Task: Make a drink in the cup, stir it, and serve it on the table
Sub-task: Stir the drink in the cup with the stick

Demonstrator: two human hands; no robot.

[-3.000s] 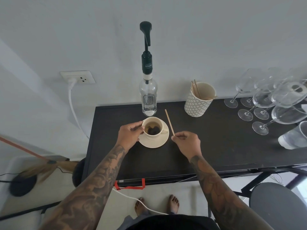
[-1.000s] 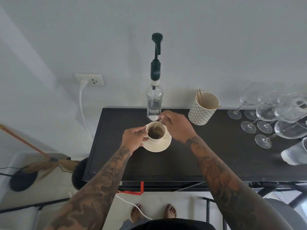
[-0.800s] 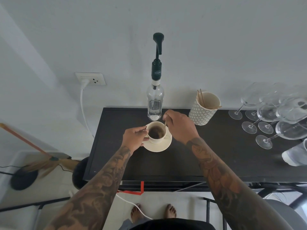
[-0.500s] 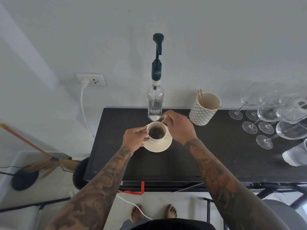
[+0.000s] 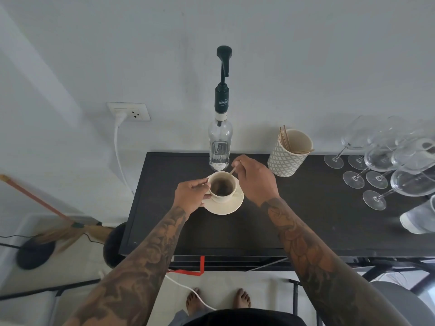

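A cream cup [image 5: 223, 195] with dark drink inside stands on a cream saucer [image 5: 226, 208] on the black table [image 5: 306, 220]. My left hand [image 5: 191, 194] grips the cup's left side at the rim. My right hand [image 5: 255, 178] pinches a thin wooden stir stick [image 5: 232, 171] that slants down into the cup from its far right rim. The stick's lower end is hidden in the drink.
A clear pump bottle [image 5: 220, 147] stands just behind the cup. A patterned cup of wooden sticks [image 5: 290, 152] sits to the right. Several wine glasses [image 5: 386, 165] and a plastic tumbler [image 5: 419, 220] crowd the right end. A white cord hangs from the wall socket [image 5: 128, 111].
Three seconds ago my right hand held the stick beside the saucer; now the stick is in the cup and the hand shifts slightly around the rim. My left hand stays on the cup.
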